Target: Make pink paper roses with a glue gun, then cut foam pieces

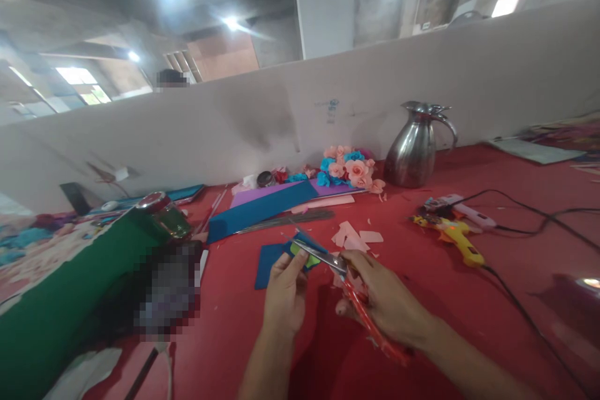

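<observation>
My left hand [287, 290] pinches a small stack of dark blue paper with a lime-green piece [315, 257] on top. In my right hand [382, 294] is a pair of scissors [354, 297] with red handles, its fingers closed round them. The metal blades reach left across the green piece, close to my left thumb. A flat blue paper piece [265, 267] lies on the red table just left of my left hand. Pink paper scraps [349, 236] are scattered beyond the scissors.
Beyond the hands lie a long blue paper strip [260, 209] and grey wires [300, 217]. Pink and blue paper flowers [351, 169] sit by a steel jug [412, 150]. Right are a yellow glue gun [452, 237] and a pink one [473, 211], both corded. A glass jar [166, 215] is left.
</observation>
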`<state>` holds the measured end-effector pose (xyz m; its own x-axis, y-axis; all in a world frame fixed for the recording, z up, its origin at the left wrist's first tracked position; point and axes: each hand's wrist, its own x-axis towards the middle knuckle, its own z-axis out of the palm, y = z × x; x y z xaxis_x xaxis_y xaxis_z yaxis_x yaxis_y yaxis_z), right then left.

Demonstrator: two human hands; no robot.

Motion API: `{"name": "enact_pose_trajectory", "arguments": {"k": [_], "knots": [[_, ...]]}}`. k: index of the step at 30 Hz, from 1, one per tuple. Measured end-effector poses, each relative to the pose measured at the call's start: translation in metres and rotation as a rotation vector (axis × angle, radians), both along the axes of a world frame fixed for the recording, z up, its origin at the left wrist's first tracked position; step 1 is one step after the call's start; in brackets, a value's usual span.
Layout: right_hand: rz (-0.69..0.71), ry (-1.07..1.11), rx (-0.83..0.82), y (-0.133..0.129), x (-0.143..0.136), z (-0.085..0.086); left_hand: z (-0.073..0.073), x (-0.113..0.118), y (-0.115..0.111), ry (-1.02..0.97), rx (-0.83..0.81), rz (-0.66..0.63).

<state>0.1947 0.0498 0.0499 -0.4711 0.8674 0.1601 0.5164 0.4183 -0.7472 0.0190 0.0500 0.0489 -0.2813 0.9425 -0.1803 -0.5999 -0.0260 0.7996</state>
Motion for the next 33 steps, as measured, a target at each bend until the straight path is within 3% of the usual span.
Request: {"name": "enact_pose_trajectory", "arguments": {"k": [14, 27, 33], "knots": [[0.034, 0.006, -0.040, -0.0014, 0.0007, -0.0025, 0.0035, 0.0006, -0.0013, -0.003, -0.047, 0.047], [0.013, -0.211, 0.020, 0.0008, -0.0052, -0.0055, 0.0054, -0.0007, 0.0005, -0.054, -0.110, 0.029], [-0.005, -0.071, -0.086, 0.0028, -0.0038, -0.0082, 0.0062, -0.0035, 0.0017, -0.066, -0.156, 0.043]]}}
